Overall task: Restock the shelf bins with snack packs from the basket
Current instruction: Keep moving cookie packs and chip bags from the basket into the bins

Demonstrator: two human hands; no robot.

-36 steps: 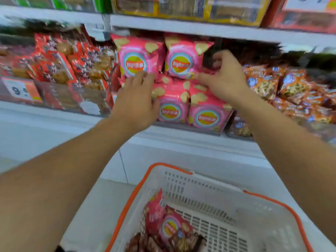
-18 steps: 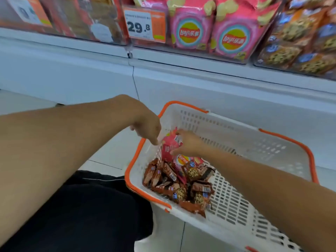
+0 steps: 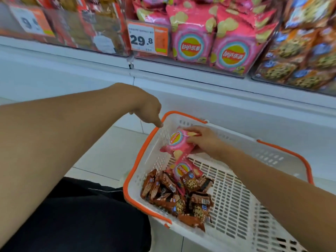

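Note:
A white basket (image 3: 234,202) with an orange rim sits low in front of me. My right hand (image 3: 203,140) grips a pink chip pack (image 3: 179,142) and holds it above the basket's far left corner. A second pink chip pack (image 3: 183,170) lies under it on a heap of brown cookie packs (image 3: 180,195). My left hand (image 3: 147,110) hangs over the basket's left rim, holding nothing, with one finger pointing down. On the shelf above, a clear bin (image 3: 214,51) holds more pink chip packs.
An orange price tag reading 29.8 (image 3: 147,40) hangs at the chip bin's left. A bin of brown cookie packs (image 3: 300,51) stands to its right, and a bin of red packs (image 3: 85,26) to its left. My dark-clothed leg (image 3: 81,215) is beside the basket.
Both hands left the shelf bin and came down to the basket. My right hand took a pink chip pack and has lifted it clear of the heap.

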